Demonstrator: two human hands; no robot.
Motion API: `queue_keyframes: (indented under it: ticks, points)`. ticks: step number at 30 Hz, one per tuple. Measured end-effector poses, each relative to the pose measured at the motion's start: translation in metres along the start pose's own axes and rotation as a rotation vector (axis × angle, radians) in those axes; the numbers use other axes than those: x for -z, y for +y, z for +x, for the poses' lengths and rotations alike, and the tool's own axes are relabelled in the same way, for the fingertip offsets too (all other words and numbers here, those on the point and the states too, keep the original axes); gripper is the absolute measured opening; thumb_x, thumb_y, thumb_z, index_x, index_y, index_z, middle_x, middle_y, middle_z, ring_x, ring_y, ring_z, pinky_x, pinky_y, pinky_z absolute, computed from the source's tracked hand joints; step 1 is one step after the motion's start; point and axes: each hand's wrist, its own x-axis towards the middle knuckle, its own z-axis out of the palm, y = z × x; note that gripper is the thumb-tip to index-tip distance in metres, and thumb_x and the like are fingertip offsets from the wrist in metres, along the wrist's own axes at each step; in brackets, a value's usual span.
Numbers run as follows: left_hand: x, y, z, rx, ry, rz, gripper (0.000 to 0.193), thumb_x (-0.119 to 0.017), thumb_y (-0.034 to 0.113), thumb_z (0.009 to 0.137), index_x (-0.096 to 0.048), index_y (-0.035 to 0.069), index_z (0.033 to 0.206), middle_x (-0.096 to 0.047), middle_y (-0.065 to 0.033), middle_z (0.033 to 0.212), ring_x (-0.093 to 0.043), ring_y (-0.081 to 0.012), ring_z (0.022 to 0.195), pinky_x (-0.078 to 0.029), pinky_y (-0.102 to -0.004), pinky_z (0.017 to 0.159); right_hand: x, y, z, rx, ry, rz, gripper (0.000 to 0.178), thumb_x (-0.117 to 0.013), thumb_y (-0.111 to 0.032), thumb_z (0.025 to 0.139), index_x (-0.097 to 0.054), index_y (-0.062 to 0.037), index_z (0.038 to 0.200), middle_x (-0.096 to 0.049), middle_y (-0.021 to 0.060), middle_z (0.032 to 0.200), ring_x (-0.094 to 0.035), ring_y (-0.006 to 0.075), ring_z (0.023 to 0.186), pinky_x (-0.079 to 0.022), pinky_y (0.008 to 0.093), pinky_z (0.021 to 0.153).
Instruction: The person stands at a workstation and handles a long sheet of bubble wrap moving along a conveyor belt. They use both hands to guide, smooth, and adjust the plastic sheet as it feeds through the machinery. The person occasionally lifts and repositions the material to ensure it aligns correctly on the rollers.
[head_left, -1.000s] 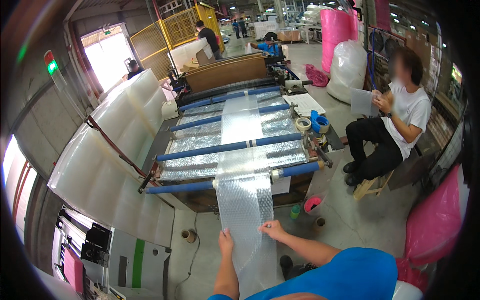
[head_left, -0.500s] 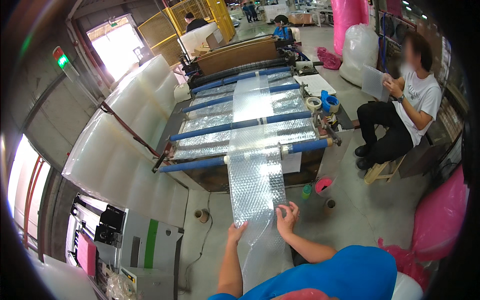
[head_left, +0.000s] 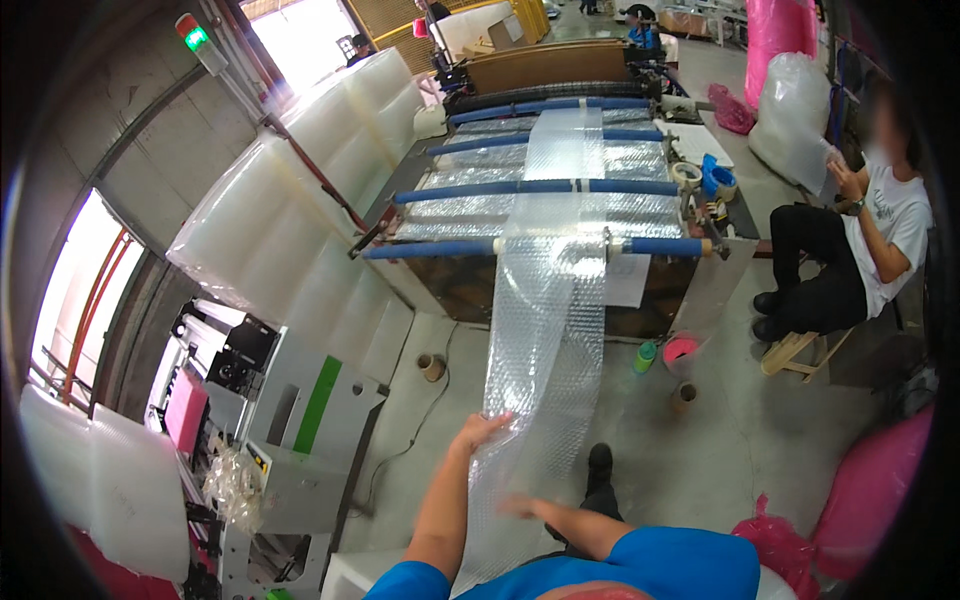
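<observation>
A long strip of clear bubble wrap (head_left: 540,330) hangs from the front blue roller (head_left: 430,247) of a machine and runs down toward my body. My left hand (head_left: 482,430) pinches the strip's left edge, its fingers partly hidden by the film. Low over the strip, near its middle, my right hand (head_left: 520,505) is smeared by motion. Whether it touches the film or is closed cannot be made out. The strip's lower end passes out of sight in front of my blue shirt.
Wrapped bales (head_left: 290,190) line the machine's left side. A person (head_left: 880,225) sits at the right holding a clear sheet. On the floor are a cardboard tube (head_left: 431,367), a cable, a green bottle (head_left: 645,355) and a pink-topped container (head_left: 680,350). Another machine (head_left: 300,420) stands left.
My right hand has left the strip's right edge and moved down and left across it. My left hand still holds the left edge. The view has turned left and downward.
</observation>
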Motion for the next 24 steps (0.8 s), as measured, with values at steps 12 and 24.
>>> queue_keyframes:
  ticks: [12,24]
  points:
    - [-0.01,-0.021,-0.036,-0.057,0.241,0.162,0.071,-0.065,0.048,0.061,-0.049,-0.008,0.103,-0.054,-0.0202,0.099,-0.052,-0.027,0.094,-0.04,-0.0326,0.081,-0.037,-0.409,-0.277,0.695,0.336,-1.415,0.021,-0.052,-0.024,0.08,-0.055,-0.0043,0.087,-0.054,0.0039,0.063,-0.051,0.0121,0.052,-0.041,0.0245,0.046]
    - [-0.023,-0.071,-0.047,-0.101,0.39,0.187,0.071,-0.057,0.05,0.066,-0.045,-0.009,0.105,-0.051,-0.0257,0.1,-0.051,-0.0317,0.095,-0.04,-0.0362,0.08,0.033,-0.443,-0.298,0.937,0.719,-0.947,0.074,-0.066,-0.024,0.065,-0.026,-0.0112,0.126,-0.049,0.018,0.104,-0.052,0.0268,0.09,-0.041,0.0317,0.077]
